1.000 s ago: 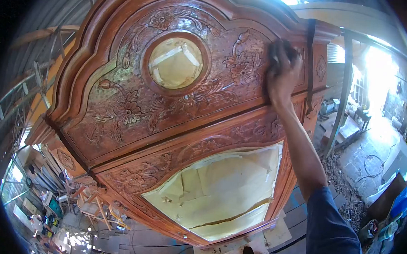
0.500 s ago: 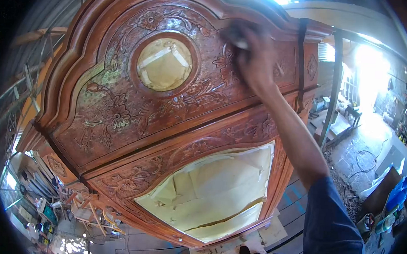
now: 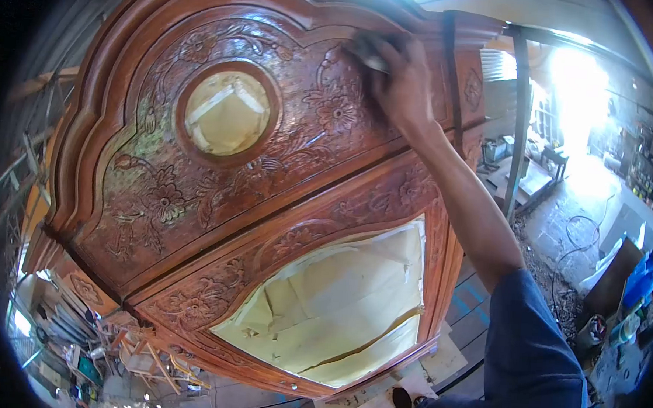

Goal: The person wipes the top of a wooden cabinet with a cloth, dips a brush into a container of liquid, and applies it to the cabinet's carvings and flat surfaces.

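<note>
A tall carved wooden cabinet (image 3: 216, 198) with flower reliefs fills the view. Its round opening (image 3: 226, 112) and its large lower door opening (image 3: 336, 300) are masked with yellowish paper. My right hand (image 3: 401, 81) is raised to the upper carved panel near the top right corner, pressing a small dark pad or cloth (image 3: 364, 49) against the wood. My arm in a blue sleeve (image 3: 533, 355) reaches up from the lower right. My left hand is out of view.
A workshop floor lies at the right with a grey post (image 3: 518, 133), benches, cables and a blue bag (image 3: 636, 283). Wooden chair frames (image 3: 148, 357) and clutter stand at the lower left. A round can (image 3: 402, 400) sits below the cabinet.
My right hand has slid leftward along the upper carved panel, from beside the right pilaster toward the middle top. The view has shifted a little to the right.
</note>
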A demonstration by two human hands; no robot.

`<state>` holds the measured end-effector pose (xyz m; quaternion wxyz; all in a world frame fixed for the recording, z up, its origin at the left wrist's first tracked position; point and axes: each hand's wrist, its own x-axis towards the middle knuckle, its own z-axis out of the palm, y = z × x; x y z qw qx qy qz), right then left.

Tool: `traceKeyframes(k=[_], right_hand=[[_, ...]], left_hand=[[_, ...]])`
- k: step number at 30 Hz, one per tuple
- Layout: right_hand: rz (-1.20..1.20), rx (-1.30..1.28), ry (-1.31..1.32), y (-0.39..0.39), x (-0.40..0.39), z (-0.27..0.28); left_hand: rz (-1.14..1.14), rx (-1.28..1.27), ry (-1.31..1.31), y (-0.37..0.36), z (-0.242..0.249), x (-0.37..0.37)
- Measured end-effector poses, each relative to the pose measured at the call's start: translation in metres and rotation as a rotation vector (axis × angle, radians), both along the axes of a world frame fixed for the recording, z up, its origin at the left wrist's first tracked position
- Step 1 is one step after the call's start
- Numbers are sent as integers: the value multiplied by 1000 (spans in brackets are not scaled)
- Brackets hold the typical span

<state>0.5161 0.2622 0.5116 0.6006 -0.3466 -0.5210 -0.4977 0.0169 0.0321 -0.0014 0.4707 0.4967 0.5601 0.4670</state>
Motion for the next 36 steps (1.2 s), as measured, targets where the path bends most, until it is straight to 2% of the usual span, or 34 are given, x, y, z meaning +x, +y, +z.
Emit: traceKeyframes(k=[4, 5, 7, 10, 13, 15, 17, 19, 20, 23, 24, 27, 28, 30, 33, 36], right_hand=[[-114, -26, 249, 9, 59, -43], [-113, -27, 255, 8, 74, -43], [-210, -13, 435, 6, 87, -29], [-164, 20, 526, 17, 64, -27], [-56, 98, 422, 18, 2, -36], [-19, 41, 418, 21, -12, -27], [89, 41, 133, 18, -36, 0], [143, 161, 31, 28, -47, 26], [118, 125, 5, 26, -38, 23], [-33, 93, 81, 6, -2, 0], [-1, -2, 134, 5, 8, -14], [-47, 10, 246, 6, 36, -46], [-47, 16, 250, 4, 49, -45], [-39, 5, 431, 2, 68, -36], [-67, 48, 512, 13, 55, -23], [91, 87, 328, 2, 34, -37]], left_hand=[[-14, 2, 34, 5, -3, -2], [-19, 0, 42, 5, -3, -3], [-17, 5, 50, 6, -3, -4], [-10, 4, 59, 2, -6, -4], [-7, 9, 71, 1, -8, -6], [-8, 11, 78, 0, -9, -5], [-12, 8, 84, 1, -8, -5], [-22, 11, 90, 5, -7, -5], [-29, 10, 98, 5, -7, -5], [-42, 19, 117, 9, -9, -5], [-43, 21, 122, 9, -9, -6], [-56, 24, 139, 9, -11, -7], [-59, 26, 143, 9, -11, -8], [-60, 28, 154, 8, -12, -10], [-64, 34, 173, 7, -15, -11], [-74, 47, 201, 6, -18, -12]])
